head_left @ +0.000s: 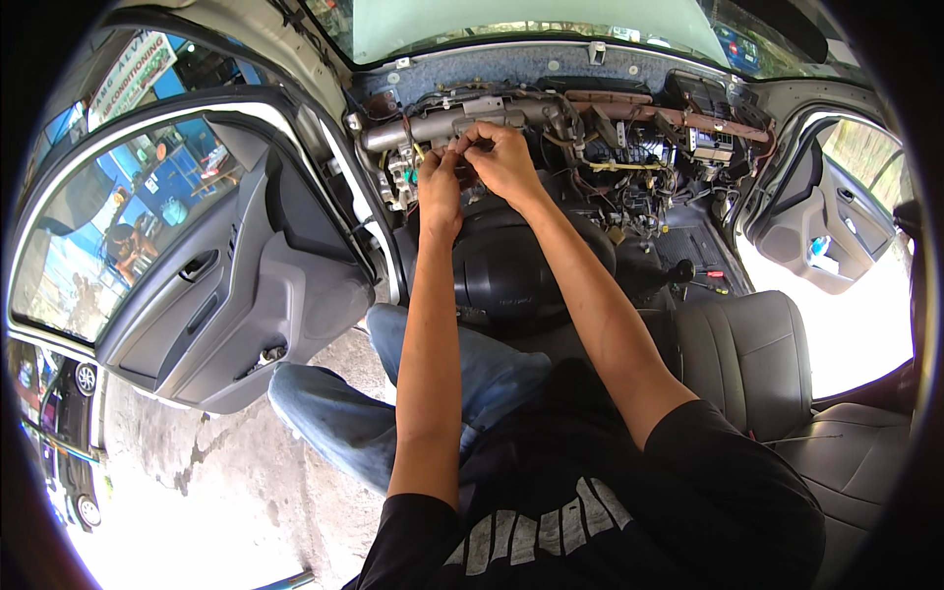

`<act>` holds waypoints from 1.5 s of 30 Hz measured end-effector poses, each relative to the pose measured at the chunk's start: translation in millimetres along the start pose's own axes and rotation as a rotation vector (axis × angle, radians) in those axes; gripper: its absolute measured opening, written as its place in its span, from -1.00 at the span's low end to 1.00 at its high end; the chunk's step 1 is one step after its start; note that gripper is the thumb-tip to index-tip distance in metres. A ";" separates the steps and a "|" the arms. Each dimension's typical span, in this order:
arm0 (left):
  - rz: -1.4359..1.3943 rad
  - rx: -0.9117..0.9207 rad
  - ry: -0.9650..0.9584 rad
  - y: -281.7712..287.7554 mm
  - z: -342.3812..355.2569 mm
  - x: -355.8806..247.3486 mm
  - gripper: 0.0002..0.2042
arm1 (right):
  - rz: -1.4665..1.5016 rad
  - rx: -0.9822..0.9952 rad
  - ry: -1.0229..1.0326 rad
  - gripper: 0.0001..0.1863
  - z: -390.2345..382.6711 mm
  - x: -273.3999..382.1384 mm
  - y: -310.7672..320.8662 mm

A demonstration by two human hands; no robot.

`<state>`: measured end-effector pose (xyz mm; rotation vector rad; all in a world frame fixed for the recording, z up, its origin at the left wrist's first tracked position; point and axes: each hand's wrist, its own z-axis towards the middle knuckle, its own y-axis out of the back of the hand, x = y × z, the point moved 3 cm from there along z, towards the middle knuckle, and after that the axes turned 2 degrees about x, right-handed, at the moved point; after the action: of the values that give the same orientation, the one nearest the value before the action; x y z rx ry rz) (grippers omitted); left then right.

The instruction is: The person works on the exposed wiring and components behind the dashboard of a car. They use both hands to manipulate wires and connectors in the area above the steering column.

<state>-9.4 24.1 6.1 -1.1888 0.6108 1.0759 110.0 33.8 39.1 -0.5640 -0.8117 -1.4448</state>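
My left hand (441, 187) and my right hand (500, 165) meet just below the grey metal crossbeam (391, 136) of a stripped car dashboard, fingers bent close together on something small that I cannot make out, partly hidden by the fingers. Left of them are wiring, yellow bits and a green connector (408, 175). Beneath my wrists is the large black steering-column piece (506, 290), partly covered by my forearms. Farther right, exposed harnesses and brackets (639, 157) hang along the bare firewall.
The open left door (315, 324) and open right door (787, 236) flank me. My jeaned legs reach out over the concrete floor (197, 482). At right are a grey seat (737, 354), gear lever (678, 270) and red-handled tool (713, 274). Someone (128, 251) shows through the left window.
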 end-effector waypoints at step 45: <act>0.037 0.024 0.005 5.5 5.4 7.2 -0.87 | 0.102 -0.017 0.156 -0.68 4.4 0.1 -1.3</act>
<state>-12.2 31.6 -0.7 -1.1640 0.6500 1.0941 108.2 37.0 41.7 -0.4914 -0.6397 -1.3847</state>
